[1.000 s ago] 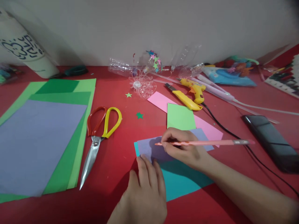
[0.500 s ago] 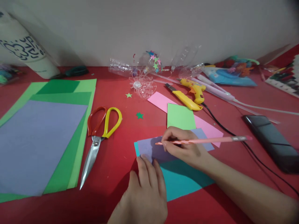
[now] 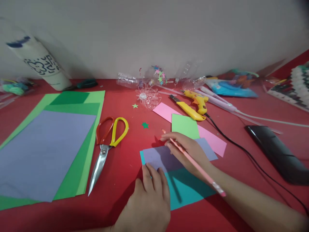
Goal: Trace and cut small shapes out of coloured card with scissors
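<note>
My right hand [image 3: 187,149] holds a pink pencil [image 3: 195,164] between its fingers, with the tip pointing up and away and the eraser end toward me. It is over a purple paper strip [image 3: 154,155], which lies on a teal sheet [image 3: 188,190]. My left hand [image 3: 151,196] rests with fingers stretched out on the left part of these two papers. A light green paper piece [image 3: 184,125] and a pink strip [image 3: 214,141] lie just beyond my right hand. A green paper star [image 3: 145,125] is to the left of the pencil tip.
Scissors [image 3: 106,145] lie left of my hands, beside stacked purple and green sheets [image 3: 60,138]. Farther back are a yellow cutter [image 3: 189,109], a yellow glue gun [image 3: 198,100] and a white bottle [image 3: 48,67]. At right, a black phone [image 3: 275,154] lies near the glue gun's cable.
My right hand has lifted the pencil tip off the purple strip and swung the pencil so its eraser end points toward me. My left hand stays on the papers. The view has shifted slightly.
</note>
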`<state>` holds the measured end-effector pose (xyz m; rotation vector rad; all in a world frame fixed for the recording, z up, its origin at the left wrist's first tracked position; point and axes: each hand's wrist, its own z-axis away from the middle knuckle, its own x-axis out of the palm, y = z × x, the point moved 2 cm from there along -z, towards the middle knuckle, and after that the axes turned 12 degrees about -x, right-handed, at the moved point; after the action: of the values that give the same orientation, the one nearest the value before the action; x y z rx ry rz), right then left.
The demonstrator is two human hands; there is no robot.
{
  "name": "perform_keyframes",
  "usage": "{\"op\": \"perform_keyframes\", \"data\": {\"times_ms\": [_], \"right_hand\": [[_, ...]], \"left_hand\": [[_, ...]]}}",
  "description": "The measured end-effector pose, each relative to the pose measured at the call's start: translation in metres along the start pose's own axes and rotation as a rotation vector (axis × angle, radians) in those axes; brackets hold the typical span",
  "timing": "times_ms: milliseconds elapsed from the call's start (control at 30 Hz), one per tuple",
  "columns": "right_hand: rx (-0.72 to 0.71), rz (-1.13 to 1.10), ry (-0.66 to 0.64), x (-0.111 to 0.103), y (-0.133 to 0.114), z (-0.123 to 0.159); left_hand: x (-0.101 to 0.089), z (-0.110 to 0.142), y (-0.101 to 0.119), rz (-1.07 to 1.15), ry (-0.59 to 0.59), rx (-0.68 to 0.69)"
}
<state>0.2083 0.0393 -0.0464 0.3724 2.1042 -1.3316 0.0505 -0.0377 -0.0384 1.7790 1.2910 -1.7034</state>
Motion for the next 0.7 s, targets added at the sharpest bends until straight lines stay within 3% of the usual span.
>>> {"op": "perform_keyframes", "data": {"times_ms": [167,300,433,533,600,700], "right_hand": [[-0.193,0.243,-0.045,0.000,0.003,0.004],[-0.199,0.432,-0.133,-0.004,0.000,0.003],[-0.149,0.641,-0.169,-0.012,-0.006,-0.008],[-0.116,0.739,-0.165,-0.013,-0.010,-0.018],[-0.093,0.768,-0.169,-0.011,-0.010,-0.023],[-0.046,0.763,-0.144,-0.008,-0.008,-0.025]], "left_hand": [[0.001,0.002,-0.003,0.003,-0.010,0.004],[0.004,0.003,-0.005,0.012,-0.030,-0.004],[0.003,-0.001,-0.012,0.059,-0.157,0.036],[-0.002,-0.009,-0.025,0.227,-0.326,0.040],[-0.003,-0.015,-0.038,0.413,-0.419,-0.038],[0.000,-0.024,-0.059,0.684,-0.402,-0.248]]}}
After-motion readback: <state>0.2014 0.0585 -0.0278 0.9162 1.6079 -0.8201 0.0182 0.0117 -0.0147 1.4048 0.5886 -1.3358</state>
